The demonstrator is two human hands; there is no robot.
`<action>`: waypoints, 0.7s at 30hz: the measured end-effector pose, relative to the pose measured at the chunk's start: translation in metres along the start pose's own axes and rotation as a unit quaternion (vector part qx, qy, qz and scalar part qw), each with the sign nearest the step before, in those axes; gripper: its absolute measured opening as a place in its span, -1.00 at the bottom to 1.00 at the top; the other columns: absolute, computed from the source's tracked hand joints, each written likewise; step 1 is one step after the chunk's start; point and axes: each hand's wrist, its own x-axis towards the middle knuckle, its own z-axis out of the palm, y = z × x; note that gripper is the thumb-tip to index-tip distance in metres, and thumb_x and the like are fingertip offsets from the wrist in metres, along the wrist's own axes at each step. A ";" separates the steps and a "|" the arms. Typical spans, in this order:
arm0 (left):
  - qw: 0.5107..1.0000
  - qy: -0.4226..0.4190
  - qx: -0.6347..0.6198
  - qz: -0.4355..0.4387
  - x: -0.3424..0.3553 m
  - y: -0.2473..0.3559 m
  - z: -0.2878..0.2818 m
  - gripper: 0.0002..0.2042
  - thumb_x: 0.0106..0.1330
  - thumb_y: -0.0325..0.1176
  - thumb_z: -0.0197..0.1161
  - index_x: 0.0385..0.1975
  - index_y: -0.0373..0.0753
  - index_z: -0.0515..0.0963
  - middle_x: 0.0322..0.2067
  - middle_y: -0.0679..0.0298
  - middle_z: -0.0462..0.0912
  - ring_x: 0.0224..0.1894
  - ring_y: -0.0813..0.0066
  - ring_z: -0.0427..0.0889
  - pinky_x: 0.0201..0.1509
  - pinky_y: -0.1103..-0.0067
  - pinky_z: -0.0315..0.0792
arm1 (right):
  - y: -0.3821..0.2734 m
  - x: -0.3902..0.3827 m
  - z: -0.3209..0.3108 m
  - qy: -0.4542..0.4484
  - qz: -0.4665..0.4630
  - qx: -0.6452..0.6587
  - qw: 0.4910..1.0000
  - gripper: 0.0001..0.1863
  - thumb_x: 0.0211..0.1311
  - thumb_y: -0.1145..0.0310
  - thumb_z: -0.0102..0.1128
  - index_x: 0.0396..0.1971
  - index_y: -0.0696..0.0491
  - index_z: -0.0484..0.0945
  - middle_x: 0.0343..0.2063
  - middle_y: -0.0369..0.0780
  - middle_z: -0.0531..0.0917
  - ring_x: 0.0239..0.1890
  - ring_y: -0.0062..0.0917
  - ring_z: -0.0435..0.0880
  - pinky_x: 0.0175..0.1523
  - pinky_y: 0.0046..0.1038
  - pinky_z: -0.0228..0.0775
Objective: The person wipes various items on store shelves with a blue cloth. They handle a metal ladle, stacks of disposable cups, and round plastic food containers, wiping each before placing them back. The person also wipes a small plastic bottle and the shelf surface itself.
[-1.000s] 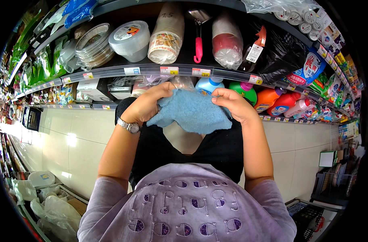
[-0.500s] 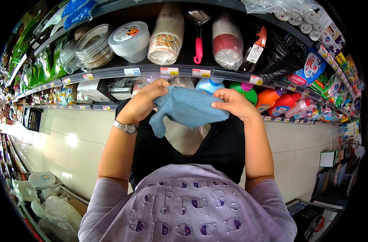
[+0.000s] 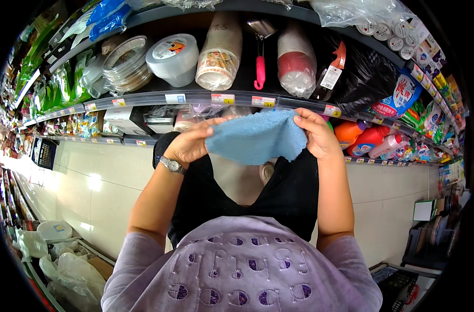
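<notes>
A blue cleaning cloth (image 3: 255, 138) is stretched between my two hands, above my knees and just in front of the shelf. My left hand (image 3: 193, 143), with a metal watch on its wrist, pinches the cloth's left end. At the upper right corner my right hand (image 3: 317, 134) grips it between thumb and fingers. The cloth hangs slightly folded on its right side. Behind it, the cloth partly hides the goods on the lower shelf.
The shelf edge (image 3: 200, 99) carries price tags. Above it stand plastic bowls (image 3: 173, 60), wrapped paper cups (image 3: 216, 70), a pink-handled utensil (image 3: 260, 70) and a black plastic bag (image 3: 369, 78). Coloured bottles (image 3: 364, 140) fill the lower right. Baskets with plastic bags (image 3: 73, 275) sit at lower left.
The cloth, bunched and drooping at its left before, is now spread flatter and pulled wider. My left hand has moved slightly down and right; my right hand has shifted right.
</notes>
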 end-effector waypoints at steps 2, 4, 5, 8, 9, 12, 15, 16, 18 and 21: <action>1.000 0.006 0.014 -0.002 0.001 -0.009 -0.008 -0.54 0.26 -0.35 0.16 0.09 -0.44 0.28 0.00 0.12 0.48 0.04 0.40 0.49 0.13 0.47 0.38 | -0.002 0.000 -0.001 -0.019 0.008 -0.002 1.000 -0.74 0.18 0.42 0.18 -0.14 0.15 0.52 -0.28 -0.31 0.62 -0.25 -0.68 0.57 -0.08 -0.62 0.37; 0.999 0.032 0.012 -0.011 0.005 -0.011 -0.004 -0.60 0.27 -0.40 0.14 0.07 -0.41 0.32 -0.04 0.17 0.51 0.00 0.43 0.51 0.14 0.50 0.37 | -0.002 -0.001 -0.006 -0.028 0.012 -0.009 0.999 -0.74 0.18 0.42 0.17 -0.14 0.16 0.52 -0.26 -0.30 0.63 -0.24 -0.67 0.57 -0.07 -0.62 0.38; 0.999 0.049 0.015 -0.003 0.006 -0.011 -0.003 -0.63 0.29 -0.40 0.13 0.06 -0.39 0.34 -0.05 0.19 0.52 -0.02 0.44 0.52 0.13 0.52 0.37 | 0.000 -0.001 -0.011 -0.029 0.011 -0.015 0.999 -0.75 0.19 0.42 0.16 -0.14 0.17 0.52 -0.26 -0.29 0.63 -0.23 -0.66 0.57 -0.06 -0.61 0.38; 0.994 0.098 0.038 0.029 0.005 -0.012 -0.003 -0.71 0.31 -0.43 0.10 0.01 -0.35 0.40 -0.11 0.24 0.56 -0.08 0.50 0.54 0.08 0.57 0.38 | -0.003 -0.005 -0.009 -0.028 0.012 -0.028 0.999 -0.75 0.18 0.45 0.16 -0.15 0.19 0.53 -0.28 -0.30 0.62 -0.25 -0.68 0.55 -0.09 -0.63 0.36; 0.991 0.111 0.054 0.043 0.004 -0.011 -0.004 -0.72 0.31 -0.45 0.10 -0.01 -0.34 0.41 -0.14 0.25 0.57 -0.10 0.52 0.55 0.06 0.59 0.39 | -0.006 -0.007 -0.007 -0.027 0.013 -0.031 0.999 -0.75 0.18 0.46 0.16 -0.15 0.20 0.53 -0.30 -0.31 0.61 -0.27 -0.69 0.54 -0.11 -0.64 0.35; 0.978 0.138 0.141 0.068 -0.003 -0.004 -0.009 -0.73 0.29 -0.49 0.13 -0.02 -0.32 0.42 -0.20 0.30 0.58 -0.16 0.57 0.54 -0.01 0.64 0.40 | -0.011 -0.011 -0.011 -0.041 -0.021 -0.106 0.993 -0.79 0.16 0.50 0.15 -0.19 0.19 0.53 -0.36 -0.35 0.57 -0.33 -0.74 0.46 -0.18 -0.68 0.29; 0.953 0.152 0.252 0.070 -0.012 0.006 -0.007 -0.81 0.22 -0.59 0.17 -0.17 -0.28 0.45 -0.29 0.36 0.55 -0.22 0.64 0.51 -0.06 0.68 0.38 | -0.020 -0.016 -0.011 -0.018 -0.062 -0.147 0.987 -0.85 0.14 0.53 0.14 -0.27 0.17 0.54 -0.40 -0.37 0.53 -0.36 -0.76 0.39 -0.19 -0.71 0.23; 0.941 0.153 0.293 0.070 -0.016 0.008 -0.005 -0.83 0.22 -0.60 0.17 -0.22 -0.26 0.44 -0.30 0.37 0.54 -0.23 0.65 0.50 -0.07 0.69 0.37 | -0.019 -0.015 -0.016 -0.030 -0.072 -0.145 0.986 -0.87 0.15 0.53 0.13 -0.28 0.16 0.54 -0.39 -0.37 0.53 -0.35 -0.76 0.40 -0.18 -0.71 0.23; 0.918 0.153 0.362 0.062 -0.020 0.012 0.003 -0.85 0.19 -0.66 0.15 -0.38 -0.23 0.38 -0.33 0.39 0.51 -0.24 0.68 0.47 -0.08 0.70 0.35 | -0.014 -0.012 -0.027 -0.056 -0.091 -0.140 0.984 -0.90 0.16 0.52 0.13 -0.31 0.14 0.54 -0.39 -0.37 0.55 -0.32 -0.77 0.41 -0.16 -0.71 0.23; 0.911 0.119 0.390 0.061 -0.026 0.011 0.003 -0.84 0.20 -0.67 0.13 -0.34 -0.24 0.38 -0.33 0.38 0.50 -0.24 0.68 0.46 -0.09 0.70 0.35 | -0.016 -0.010 -0.025 -0.049 -0.084 -0.203 0.974 -0.89 0.14 0.54 0.13 -0.32 0.13 0.54 -0.38 -0.37 0.56 -0.30 -0.79 0.42 -0.16 -0.71 0.24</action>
